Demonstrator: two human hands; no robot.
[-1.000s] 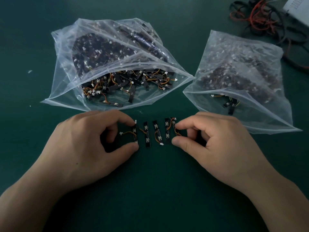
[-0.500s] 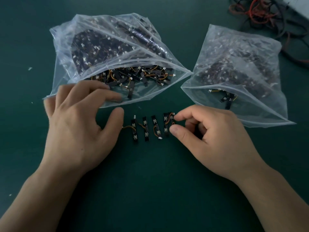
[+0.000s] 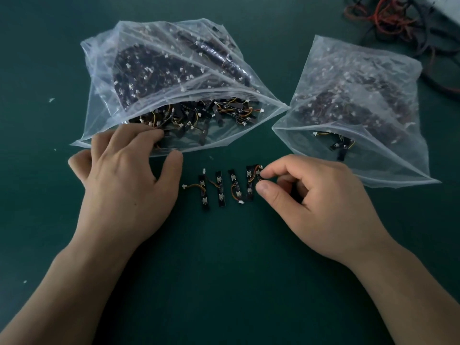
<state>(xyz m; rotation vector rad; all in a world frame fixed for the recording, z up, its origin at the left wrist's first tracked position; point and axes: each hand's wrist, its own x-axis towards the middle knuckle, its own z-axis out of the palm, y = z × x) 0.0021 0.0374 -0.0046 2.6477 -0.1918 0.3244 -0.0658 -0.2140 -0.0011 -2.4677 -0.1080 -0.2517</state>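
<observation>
The row of strips point(image 3: 225, 189) lies on the desk point(image 3: 224, 282) between your hands, little black boards side by side, each with an orange lead curling off it. At the row's right end your right hand point(image 3: 311, 195) pinches the end strip point(image 3: 258, 173) between thumb and forefinger, with the other fingers curled under. Left of the row your left hand point(image 3: 127, 180) is spread wide, its fingertips at the mouth of the big bag point(image 3: 104, 70) just beyond the row, and I see nothing gripped in it. A second bag point(image 3: 303, 143) lies beyond the row's right end, with a cable tangle point(image 3: 388, 18) well beyond that.

Watch the leads. The end strip sits against its neighbour (their wires look close enough to snag), so a quick lift could drag that neighbour askew. In the big bag the pieces lie tangled. If you pull one, a clump may spill onto the row. Your left thumb is also near the leftmost strip's loose connector, and a careless sweep would knock it.
</observation>
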